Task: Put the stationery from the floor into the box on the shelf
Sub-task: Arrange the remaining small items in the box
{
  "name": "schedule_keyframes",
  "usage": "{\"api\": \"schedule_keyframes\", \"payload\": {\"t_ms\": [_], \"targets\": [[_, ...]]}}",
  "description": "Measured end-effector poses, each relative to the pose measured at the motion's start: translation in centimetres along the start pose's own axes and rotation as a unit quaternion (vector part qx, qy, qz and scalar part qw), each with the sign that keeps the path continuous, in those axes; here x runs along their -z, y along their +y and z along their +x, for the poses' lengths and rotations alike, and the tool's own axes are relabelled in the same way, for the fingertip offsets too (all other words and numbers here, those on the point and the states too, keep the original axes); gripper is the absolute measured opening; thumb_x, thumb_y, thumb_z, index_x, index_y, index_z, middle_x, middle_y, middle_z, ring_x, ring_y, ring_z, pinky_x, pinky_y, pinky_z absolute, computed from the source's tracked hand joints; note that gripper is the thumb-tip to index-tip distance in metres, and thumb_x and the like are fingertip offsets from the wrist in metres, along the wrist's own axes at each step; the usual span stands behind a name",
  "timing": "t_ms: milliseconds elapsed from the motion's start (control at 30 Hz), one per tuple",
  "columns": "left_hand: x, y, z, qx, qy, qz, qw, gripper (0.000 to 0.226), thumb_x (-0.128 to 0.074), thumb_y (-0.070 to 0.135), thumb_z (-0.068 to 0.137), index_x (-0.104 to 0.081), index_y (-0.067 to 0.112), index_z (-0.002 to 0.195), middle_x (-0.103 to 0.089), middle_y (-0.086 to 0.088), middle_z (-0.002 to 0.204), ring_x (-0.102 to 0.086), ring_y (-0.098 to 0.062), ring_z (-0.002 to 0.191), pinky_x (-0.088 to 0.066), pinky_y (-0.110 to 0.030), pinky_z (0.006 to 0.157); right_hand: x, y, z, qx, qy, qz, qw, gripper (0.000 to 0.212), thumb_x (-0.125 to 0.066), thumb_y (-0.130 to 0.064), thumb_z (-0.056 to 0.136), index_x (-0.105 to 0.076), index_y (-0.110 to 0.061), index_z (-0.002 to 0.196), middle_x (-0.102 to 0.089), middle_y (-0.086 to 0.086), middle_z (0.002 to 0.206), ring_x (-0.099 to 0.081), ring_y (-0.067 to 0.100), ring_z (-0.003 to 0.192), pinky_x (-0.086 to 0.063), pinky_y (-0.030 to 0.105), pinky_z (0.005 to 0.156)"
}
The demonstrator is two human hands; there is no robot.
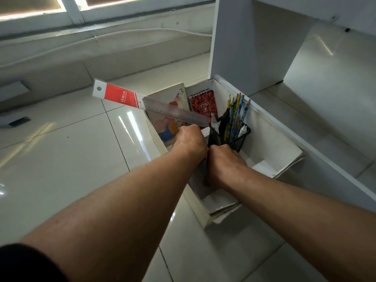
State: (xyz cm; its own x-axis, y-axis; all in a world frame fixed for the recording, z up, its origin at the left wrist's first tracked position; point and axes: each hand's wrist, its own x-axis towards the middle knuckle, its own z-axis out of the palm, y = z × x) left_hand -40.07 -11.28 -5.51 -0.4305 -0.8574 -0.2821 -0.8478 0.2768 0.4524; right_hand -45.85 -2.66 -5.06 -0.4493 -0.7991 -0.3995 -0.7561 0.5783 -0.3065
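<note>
A white fabric box (268,135) sits pulled partly out of the low shelf. Inside stand an illustrated book (173,100), a red spiral notebook (204,104) and a black mesh pen holder (237,139) with several pencils and white markers. My left hand (188,141) grips one end of a clear plastic ruler (150,104) in a red-and-white sleeve; the ruler slants up to the left over the box's left edge. My right hand (223,161) is inside the box, closed on the near side of the mesh holder, its fingers hidden.
The white shelf unit (325,98) rises at the right, with an upright panel (230,47) behind the box. Glossy white floor tiles (71,159) spread to the left. A wall with a white cable (101,37) runs along the back.
</note>
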Motion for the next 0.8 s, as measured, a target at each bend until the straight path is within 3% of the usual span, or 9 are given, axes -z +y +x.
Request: {"api": "schedule_keyframes", "payload": {"t_ms": [67, 133, 233, 400, 500, 600, 667, 733, 800], "targets": [[-0.1, -0.1, 0.0, -0.022, 0.006, 0.015, 1.000, 0.028, -0.062, -0.003, 0.091, -0.063, 0.003, 0.119, -0.060, -0.015, 0.105, -0.060, -0.031, 0.089, -0.055, -0.038, 0.073, 0.0, 0.0, 0.0, -0.003, 0.001, -0.010, 1.000, 0.030, -0.075, -0.028, 0.092, -0.067, -0.019, 0.119, -0.064, 0.008, 0.122, -0.065, 0.031, 0.110, -0.041, 0.033, 0.072], [-0.4, -0.1, 0.0, -0.044, 0.023, 0.037, 0.998, 0.019, -0.057, -0.001, 0.094, -0.063, 0.008, 0.110, -0.057, -0.009, 0.091, -0.053, -0.027, 0.081, -0.048, -0.036, 0.069, 0.0, 0.0, -0.1, -0.004, 0.002, -0.027, 1.000, 0.034, -0.078, -0.021, 0.089, -0.067, -0.020, 0.121, -0.064, 0.008, 0.123, -0.066, 0.030, 0.110, -0.043, 0.033, 0.072], [-0.7, -0.2, 0.2, -0.058, 0.037, 0.065, 0.996, 0.025, -0.051, -0.001, 0.096, -0.063, 0.007, 0.116, -0.039, -0.001, 0.072, -0.050, -0.023, 0.073, -0.043, -0.035, 0.067, 0.1, -0.1, -0.2, -0.001, -0.007, -0.030, 1.000, 0.037, -0.079, -0.019, 0.088, -0.066, -0.020, 0.123, -0.065, 0.008, 0.122, -0.067, 0.030, 0.109, -0.045, 0.033, 0.072], [-0.2, 0.1, -0.2, -0.073, 0.000, 0.069, 0.995, 0.020, -0.058, 0.000, 0.093, -0.064, 0.007, 0.111, -0.046, -0.003, 0.078, -0.054, -0.024, 0.077, -0.048, -0.034, 0.067, 0.7, -0.5, -0.8, -0.002, -0.038, -0.039, 0.999, 0.056, -0.090, -0.027, 0.076, -0.066, -0.019, 0.126, -0.066, 0.008, 0.122, -0.069, 0.031, 0.109, -0.050, 0.031, 0.074], [1.7, 0.5, -0.4, -0.102, 0.013, 0.076, 0.992, 0.014, -0.063, 0.000, 0.092, -0.059, 0.012, 0.087, -0.050, -0.001, 0.075, -0.055, -0.016, 0.064, -0.050, -0.030, 0.064, 1.7, -1.5, -1.6, 0.027, -0.036, -0.064, 0.997, 0.069, -0.091, -0.037, 0.073, -0.063, -0.018, 0.133, -0.066, 0.009, 0.128, -0.068, 0.031, 0.114, -0.058, 0.035, 0.086], [5.4, 0.7, -0.7, -0.148, 0.056, 0.117, 0.980, 0.025, -0.067, 0.005, 0.090, -0.054, 0.013, 0.070, -0.057, -0.006, 0.072, -0.055, -0.013, 0.056, -0.046, -0.025, 0.050, 3.0, -3.0, -2.5, 0.070, 0.028, -0.090, 0.993, 0.038, -0.074, -0.022, 0.090, -0.063, -0.017, 0.126, -0.066, 0.010, 0.115, -0.067, 0.033, 0.109, -0.054, 0.035, 0.078], [8.2, 0.2, -1.1, -0.173, 0.082, 0.115, 0.975, 0.014, -0.067, 0.010, 0.088, -0.065, 0.010, 0.074, -0.068, -0.010, 0.080, -0.067, -0.021, 0.067, -0.054, -0.030, 0.056, 3.8, -4.3, -3.5, 0.109, 0.092, -0.078, 0.987, 0.025, -0.066, -0.012, 0.094, -0.063, -0.014, 0.119, -0.057, 0.006, 0.091, -0.064, 0.031, 0.093, -0.049, 0.034, 0.071], [11.1, -1.2, -2.4, -0.197, 0.124, 0.063, 0.970, 0.009, -0.072, 0.020, 0.087, -0.079, 0.015, 0.088, -0.075, -0.002, 0.085, -0.073, -0.014, 0.076, -0.060, -0.025, 0.064, 4.5, -6.0, -4.8, 0.167, 0.143, -0.045, 0.974, 0.008, -0.063, -0.008, 0.096, -0.062, -0.015, 0.098, -0.050, -0.001, 0.082, -0.057, 0.019, 0.073, -0.044, 0.029, 0.062], [13.5, -3.5, -4.5, -0.230, 0.185, 0.001, 0.955, 0.016, -0.070, 0.035, 0.093, -0.080, 0.022, 0.092, -0.075, 0.009, 0.084, -0.069, 0.004, 0.072, -0.052, -0.009, 0.057, 4.6, -8.1, -6.5, 0.236, 0.185, 0.002, 0.954, 0.020, -0.063, -0.007, 0.097, -0.055, -0.021, 0.085, -0.050, -0.005, 0.079, -0.054, 0.011, 0.065, -0.045, 0.023, 0.055]]}}
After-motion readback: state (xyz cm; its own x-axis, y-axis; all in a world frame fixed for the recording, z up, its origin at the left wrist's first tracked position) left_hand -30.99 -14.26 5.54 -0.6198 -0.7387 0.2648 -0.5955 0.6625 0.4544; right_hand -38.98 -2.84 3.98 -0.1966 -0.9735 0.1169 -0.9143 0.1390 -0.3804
